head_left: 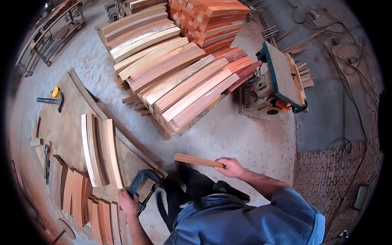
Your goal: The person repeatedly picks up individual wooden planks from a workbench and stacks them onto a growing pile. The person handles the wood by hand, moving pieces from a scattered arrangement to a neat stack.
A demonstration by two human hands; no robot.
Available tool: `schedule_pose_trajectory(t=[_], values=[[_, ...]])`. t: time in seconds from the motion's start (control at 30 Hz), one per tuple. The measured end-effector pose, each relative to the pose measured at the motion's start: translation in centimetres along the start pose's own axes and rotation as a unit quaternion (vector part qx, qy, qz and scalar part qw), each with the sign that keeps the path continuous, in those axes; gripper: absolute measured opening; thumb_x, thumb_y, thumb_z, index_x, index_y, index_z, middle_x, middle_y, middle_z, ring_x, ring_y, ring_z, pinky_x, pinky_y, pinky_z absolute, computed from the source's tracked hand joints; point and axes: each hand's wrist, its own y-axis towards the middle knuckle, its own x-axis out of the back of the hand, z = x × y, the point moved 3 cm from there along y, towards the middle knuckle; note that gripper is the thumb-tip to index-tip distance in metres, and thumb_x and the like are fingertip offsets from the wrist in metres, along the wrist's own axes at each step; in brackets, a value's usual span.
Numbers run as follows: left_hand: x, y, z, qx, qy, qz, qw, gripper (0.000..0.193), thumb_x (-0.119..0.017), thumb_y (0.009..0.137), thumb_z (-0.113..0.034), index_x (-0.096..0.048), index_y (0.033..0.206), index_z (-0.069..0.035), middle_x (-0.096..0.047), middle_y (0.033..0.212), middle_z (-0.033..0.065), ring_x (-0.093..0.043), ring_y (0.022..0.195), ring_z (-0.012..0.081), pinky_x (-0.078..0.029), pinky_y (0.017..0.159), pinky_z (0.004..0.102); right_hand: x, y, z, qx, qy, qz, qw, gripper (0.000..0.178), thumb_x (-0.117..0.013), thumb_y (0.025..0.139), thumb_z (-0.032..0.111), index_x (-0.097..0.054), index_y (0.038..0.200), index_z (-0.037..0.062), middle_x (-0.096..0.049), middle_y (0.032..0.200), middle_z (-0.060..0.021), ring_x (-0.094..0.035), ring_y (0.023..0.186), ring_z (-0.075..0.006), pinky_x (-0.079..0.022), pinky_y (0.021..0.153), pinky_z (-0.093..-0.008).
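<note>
My right hand [231,168] is closed around one end of a flat brown wooden strip with a rounded far tip [195,160], held out over the floor in front of my body. At the near edge of the wooden worktable [65,122], my left hand [128,202] grips a blue C-clamp [141,177]; part of the clamp is hidden behind the fingers. Just beyond that hand, two curved wooden pieces lie on the tabletop: a pale and brown one [93,151] and a narrower light one [114,153].
More curved pieces [73,190] line the table's left side. A hammer [51,100], a yellow tape measure [55,91] and a wrench [46,157] lie on the table. Ahead stand a large stack of curved boards [163,69], a reddish stack [204,24] and a machine with a tilted top [281,73].
</note>
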Motion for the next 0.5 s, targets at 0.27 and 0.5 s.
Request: schedule_pose_trajectory(t=[0.27, 0.5], values=[[2.6, -3.0, 0.3, 0.005, -0.049, -0.009, 0.999, 0.045, -0.067, 0.073, -0.004, -0.056, 0.117, 0.000, -0.058, 0.104, 0.0229, -0.056, 0.103, 0.0422, -0.047, 0.093, 0.0507, -3.2, 1.9, 0.8, -0.016, 0.141, 0.003, 0.990, 0.025, -0.072, 0.091, 0.019, -0.067, 0.110, 0.0048, -0.067, 0.089, -0.0077, -0.063, 0.078, -0.0144, -0.053, 0.069, -0.0329], [1.3, -2.0, -0.1, -0.045, -0.045, -0.003, 0.998, 0.039, -0.064, 0.076, -0.011, -0.057, 0.113, 0.000, -0.060, 0.102, 0.0194, -0.057, 0.102, 0.0377, -0.048, 0.092, 0.0451, -1.0, -1.4, 0.5, -0.094, 0.162, -0.012, 0.982, 0.021, -0.065, 0.090, 0.002, -0.064, 0.111, -0.0033, -0.065, 0.087, -0.0031, -0.056, 0.079, -0.0087, -0.050, 0.073, -0.0266]])
